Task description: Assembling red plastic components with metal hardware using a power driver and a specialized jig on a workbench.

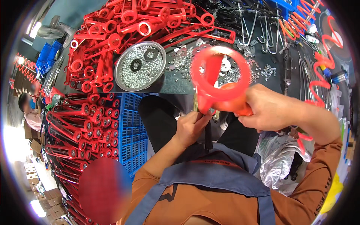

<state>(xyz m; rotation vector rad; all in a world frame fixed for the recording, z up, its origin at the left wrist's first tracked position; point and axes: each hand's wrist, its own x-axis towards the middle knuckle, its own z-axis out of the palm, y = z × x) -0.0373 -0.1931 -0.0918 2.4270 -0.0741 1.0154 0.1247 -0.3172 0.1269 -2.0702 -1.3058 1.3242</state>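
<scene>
A red ring-ended part point(242, 67) is held up over the table's near edge, its wide round ring facing me. My right hand point(266, 107) is closed around an orange-red section of it, to the right below the ring. My left hand point(191, 127) pinches at the narrow neck under the ring; a small shiny piece shows by its fingertips, too small to name. Behind the ring lie loose washers and nuts point(255, 71). Left of it stands a round metal tray point(120, 77) of small silver fasteners, with two dark rings lying on them.
Red ring-ended parts point(108, 37) are heaped at the table's back left. More red parts point(90, 127) are stacked beside a blue plastic crate point(133, 138). Black metal parts and rods point(255, 22) lie at the back right. A red coiled hose point(318, 75) hangs at right. Another person point(32, 108) is far left.
</scene>
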